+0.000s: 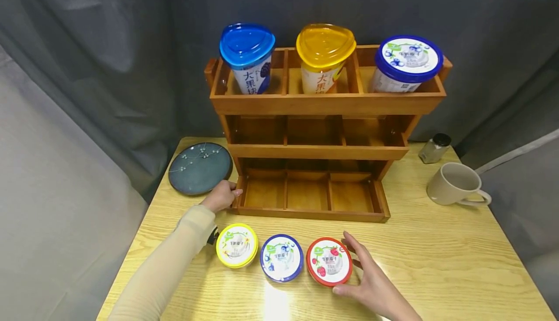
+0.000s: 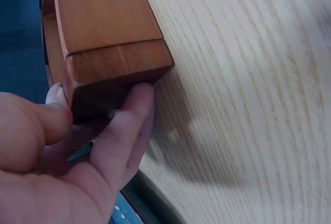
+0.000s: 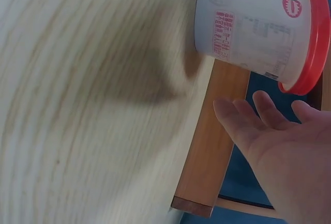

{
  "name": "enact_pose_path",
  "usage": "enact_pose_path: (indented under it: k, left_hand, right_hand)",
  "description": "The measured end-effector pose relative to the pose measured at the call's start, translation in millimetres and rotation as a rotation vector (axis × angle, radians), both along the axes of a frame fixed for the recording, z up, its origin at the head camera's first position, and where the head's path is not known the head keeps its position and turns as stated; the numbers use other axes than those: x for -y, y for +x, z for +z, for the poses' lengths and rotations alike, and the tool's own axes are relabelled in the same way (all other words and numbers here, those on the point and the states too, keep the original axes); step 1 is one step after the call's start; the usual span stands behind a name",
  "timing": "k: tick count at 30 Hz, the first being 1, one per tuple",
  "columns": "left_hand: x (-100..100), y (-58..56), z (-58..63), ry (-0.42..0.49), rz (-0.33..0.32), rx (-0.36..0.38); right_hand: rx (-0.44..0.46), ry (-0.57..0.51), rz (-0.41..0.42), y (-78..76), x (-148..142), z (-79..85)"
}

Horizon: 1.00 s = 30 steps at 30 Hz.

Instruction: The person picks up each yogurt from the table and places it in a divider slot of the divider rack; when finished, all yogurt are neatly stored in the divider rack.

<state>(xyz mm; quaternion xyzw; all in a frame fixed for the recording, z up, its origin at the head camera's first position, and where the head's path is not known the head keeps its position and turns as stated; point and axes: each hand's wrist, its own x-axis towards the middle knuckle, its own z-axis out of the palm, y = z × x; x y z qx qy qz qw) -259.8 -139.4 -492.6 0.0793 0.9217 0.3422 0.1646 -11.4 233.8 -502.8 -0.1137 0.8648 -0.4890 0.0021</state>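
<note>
Three squat, round tubs stand in a row on the near part of the desk (image 1: pixel 471 258): a yellow-lidded tub (image 1: pixel 237 245) at left, a blue-lidded tub (image 1: pixel 281 258) between, and a red-lidded tub (image 1: pixel 329 261) at right. Beside this last one the right hand (image 1: pixel 371 282) is spread, fingers and thumb apart and gripping nothing; whether a fingertip touches the tub, I cannot tell. The left hand (image 1: pixel 220 195) pinches the near left corner of the wooden rack (image 1: pixel 323 106), thumb on one side of the end piece, fingers on the other.

The red-lidded tub looks fairly light, its pale wall probably thin and a little yielding, so a hard squeeze might dent it. The side narrows from lid to base and seems smooth, perhaps slippery; the best hold is likely around the wall just under the stiff, overhanging red rim, with thumb and fingers opposed. The rack should feel rigid and much heavier.

Reddish-brown timber, straight-edged and divided into compartments, makes up its three tiers. On the top tier sit a glossy blue-domed cup (image 1: pixel 247 46), a yellow-domed cup (image 1: pixel 326 46) and a wide tub with a dark blue lid (image 1: pixel 409 59). At far left lies a dark, round plate (image 1: pixel 201 168); at right stands a smooth beige mug (image 1: pixel 452 185).
</note>
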Motion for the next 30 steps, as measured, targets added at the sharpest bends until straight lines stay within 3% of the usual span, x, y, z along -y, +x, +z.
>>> enact_pose_path:
  k: [30]
  left_hand:
    - [-1.1, 1.9, 1.5, 0.006, 0.008, 0.015]
  right_hand:
    - [0.133, 0.029, -0.037, -0.3, 3.8, -2.7]
